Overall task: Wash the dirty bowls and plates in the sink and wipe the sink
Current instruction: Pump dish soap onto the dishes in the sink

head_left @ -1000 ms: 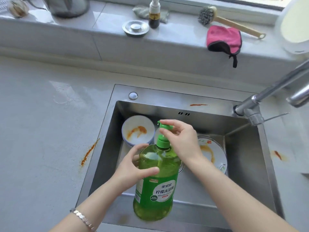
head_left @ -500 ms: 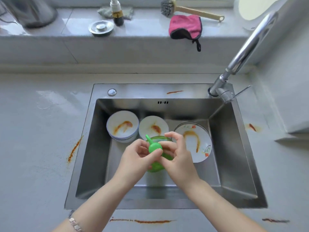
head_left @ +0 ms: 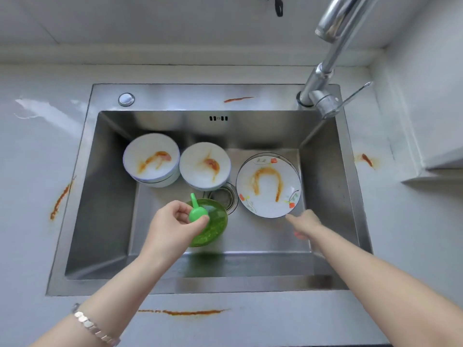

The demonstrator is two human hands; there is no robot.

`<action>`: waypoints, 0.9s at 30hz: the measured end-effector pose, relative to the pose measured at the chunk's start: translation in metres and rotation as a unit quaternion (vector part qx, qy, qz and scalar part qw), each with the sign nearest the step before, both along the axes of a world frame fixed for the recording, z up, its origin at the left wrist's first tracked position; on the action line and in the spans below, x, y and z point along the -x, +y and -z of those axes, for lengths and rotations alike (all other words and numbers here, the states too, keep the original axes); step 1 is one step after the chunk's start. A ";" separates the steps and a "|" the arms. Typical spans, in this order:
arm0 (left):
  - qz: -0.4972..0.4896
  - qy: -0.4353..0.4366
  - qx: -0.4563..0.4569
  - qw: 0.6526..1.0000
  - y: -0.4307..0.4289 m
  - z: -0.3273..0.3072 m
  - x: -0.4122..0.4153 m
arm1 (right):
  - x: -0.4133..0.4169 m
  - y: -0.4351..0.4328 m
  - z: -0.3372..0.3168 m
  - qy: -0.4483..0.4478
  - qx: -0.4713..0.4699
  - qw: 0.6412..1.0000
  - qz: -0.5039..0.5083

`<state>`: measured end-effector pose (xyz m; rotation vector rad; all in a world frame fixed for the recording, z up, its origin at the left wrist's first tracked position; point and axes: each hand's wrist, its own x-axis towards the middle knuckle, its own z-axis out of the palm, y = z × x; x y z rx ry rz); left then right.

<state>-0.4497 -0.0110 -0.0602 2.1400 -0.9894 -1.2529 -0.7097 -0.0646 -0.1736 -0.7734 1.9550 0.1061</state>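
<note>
We see the left grip (head_left: 172,224) curled round the green pump top of the dish soap bottle (head_left: 214,222), thumb and fingers pinching it just under the spout. The bottle stands upright on the floor of the steel sink (head_left: 100,196), seen from straight above, just in front of the drain strainer (head_left: 226,196). Half a second ago both hands sat on that pump. Now the right grip (head_left: 304,225) has left it and reaches to the right with its fingers loosely extended and nothing in them, the forefinger tip at the near rim of the flowered plate (head_left: 268,185); we cannot tell whether it touches. The plate lies flat at the right of the basin, smeared with an orange-brown arc of sauce. The stack of white bowls (head_left: 151,159) sits at the back left and a single white bowl (head_left: 205,165) just beside it, both streaked with sauce and where they were before. The view has tipped downward, so the window ledge has gone except for a black loop (head_left: 278,6) at the top edge, and the faucet (head_left: 323,71) looms larger at the right. Sauce streaks (head_left: 183,312) mark the desk (head_left: 32,171) around the sink, and a silver bracelet (head_left: 92,326) circles the left wrist.
</note>
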 end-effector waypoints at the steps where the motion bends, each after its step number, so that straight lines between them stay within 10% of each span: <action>1: -0.001 -0.006 0.005 1.000 0.001 0.002 -0.001 | 0.001 -0.004 0.010 0.001 0.006 0.998 0.059; 16: -0.060 0.028 0.072 0.995 0.003 0.016 -0.004 | 0.001 -0.023 0.062 -0.055 0.068 0.948 0.305; 27: -0.075 0.048 0.052 0.995 0.013 0.020 -0.022 | 0.030 -0.011 0.029 0.032 0.122 0.983 0.133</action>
